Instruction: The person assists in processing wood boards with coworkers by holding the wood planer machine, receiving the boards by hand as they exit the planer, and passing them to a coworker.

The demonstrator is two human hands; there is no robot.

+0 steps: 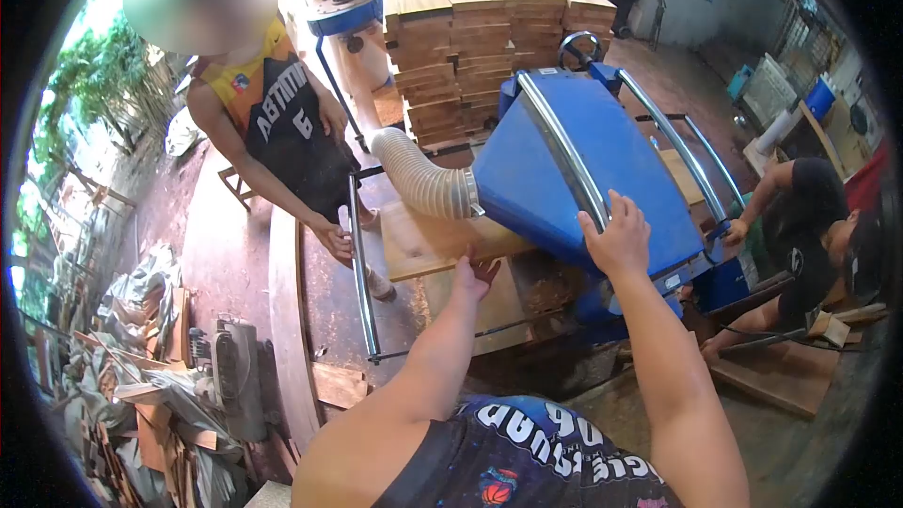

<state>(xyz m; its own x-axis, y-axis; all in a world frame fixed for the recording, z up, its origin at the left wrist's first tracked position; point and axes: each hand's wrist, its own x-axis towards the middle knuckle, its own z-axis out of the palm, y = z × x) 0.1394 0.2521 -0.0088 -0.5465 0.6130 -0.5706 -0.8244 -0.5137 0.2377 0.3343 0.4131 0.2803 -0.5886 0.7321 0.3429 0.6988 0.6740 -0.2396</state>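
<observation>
My left hand (pixel 478 275) is at the near edge of a wooden board (pixel 437 243), palm turned up and fingers apart. The board sticks out from under the hood of a blue thickness planer (pixel 611 150). Whether my fingers bear any of its weight, I cannot tell. Spread over the planer's hood, my right hand (pixel 619 233) rests by the lower end of a chrome roller (pixel 564 146), thumb and fingers apart. A ribbed dust hose (pixel 428 179) joins the hood on the left.
A co-worker (pixel 296 118) stands at the left by a chrome roller bar (pixel 358 268). Another person (pixel 814 216) bends at the right, one hand on the machine. Stacked boards (pixel 489 56) rise behind the planer. Wood scraps (pixel 155 414) and a motor (pixel 235 376) lie lower left.
</observation>
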